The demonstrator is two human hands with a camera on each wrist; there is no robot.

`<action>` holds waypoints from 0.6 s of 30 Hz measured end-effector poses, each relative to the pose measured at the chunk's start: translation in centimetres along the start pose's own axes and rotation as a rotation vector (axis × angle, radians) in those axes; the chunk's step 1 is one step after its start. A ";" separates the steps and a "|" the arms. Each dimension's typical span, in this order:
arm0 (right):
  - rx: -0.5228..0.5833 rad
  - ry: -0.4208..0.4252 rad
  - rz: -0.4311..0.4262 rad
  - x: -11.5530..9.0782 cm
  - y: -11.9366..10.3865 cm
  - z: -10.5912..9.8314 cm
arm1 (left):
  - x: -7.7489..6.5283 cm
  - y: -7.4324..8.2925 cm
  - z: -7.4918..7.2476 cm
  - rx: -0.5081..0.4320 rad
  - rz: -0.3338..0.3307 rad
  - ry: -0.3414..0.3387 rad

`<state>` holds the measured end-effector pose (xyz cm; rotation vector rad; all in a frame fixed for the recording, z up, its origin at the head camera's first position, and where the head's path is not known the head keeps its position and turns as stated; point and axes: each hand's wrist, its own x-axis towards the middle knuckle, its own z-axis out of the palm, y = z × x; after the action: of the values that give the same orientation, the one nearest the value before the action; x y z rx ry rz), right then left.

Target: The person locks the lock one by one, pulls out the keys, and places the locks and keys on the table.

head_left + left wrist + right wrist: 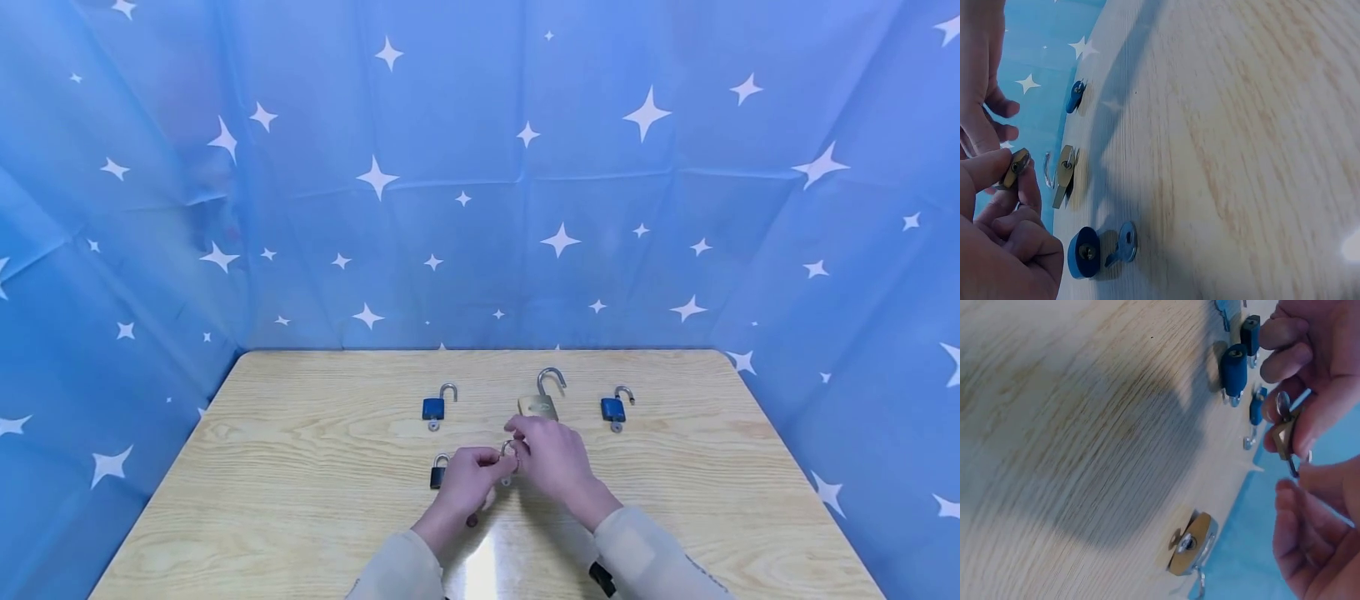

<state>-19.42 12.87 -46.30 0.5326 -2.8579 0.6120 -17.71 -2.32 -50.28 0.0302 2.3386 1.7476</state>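
L hand [465, 483] has its grip on a small brass padlock [1285, 439], pinched btwn thumb & fingertips, held up off the table [315, 500], approx. in the middle of the near half. Its shackle [507, 445] points up & a key [1282, 405] sticks out of the bottom. R hand [557, 457] is right by it, fingers bent, thumb & fingertips at the shackle; can't tell if that grip is closed on the metal or just next to it. Rest of the locks are on the table: far-left blue padlock [433, 408] w/ shackle open & key in; big brass padlock [538, 407] just beyond R hand, shackle swung wide, key in the slot per R wrist view; far-right blue padlock [612, 409], also open w/ key. Black padlock [437, 477] is just L of L hand, partly hidden by it. L wrist view also has a near blue padlock [1076, 256], keyhole facing the cam, w/ a silver key [1127, 242] next to it; can't tell if those two touch. Pale sleeves [401, 575] on both arms, dark strap [602, 579] at R wrist. Blue curtain [480, 158] w/ white stars behind & at both sides.
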 end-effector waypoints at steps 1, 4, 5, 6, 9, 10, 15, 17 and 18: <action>0.010 0.008 0.020 -0.1 0.1 -0.1 | 0.0 0.0 -0.1 0.001 -0.001 0.001; 0.052 0.016 0.093 -0.4 0.4 -0.3 | 0.1 0.2 -0.3 0.005 -0.004 0.008; 0.070 0.012 0.119 -0.6 0.6 -0.2 | 0.2 0.2 -0.3 -0.001 -0.008 0.014; 0.092 0.005 0.140 -0.8 0.7 -0.2 | 0.2 0.3 -0.4 -0.006 -0.018 0.019; 0.186 -0.032 0.191 -1.9 1.2 0.5 | 0.3 0.2 -0.5 -0.011 -0.038 0.040; 0.229 -0.048 0.205 -2.4 1.2 0.8 | 0.4 0.2 -0.5 -0.012 -0.045 0.045; 0.565 -0.098 0.320 -4.0 0.9 2.1 | 0.6 0.0 -0.6 -0.046 -0.059 0.040; 0.695 -0.095 0.392 -4.2 0.6 2.5 | 0.7 -0.1 -0.6 -0.079 -0.066 0.032; 0.737 -0.087 0.422 -4.3 0.4 2.6 | 0.6 -0.1 -0.6 -0.094 -0.070 0.028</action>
<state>-15.87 13.39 -49.83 0.0183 -2.7583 1.7725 -18.44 -2.84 -50.27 -0.0911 2.2455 1.8330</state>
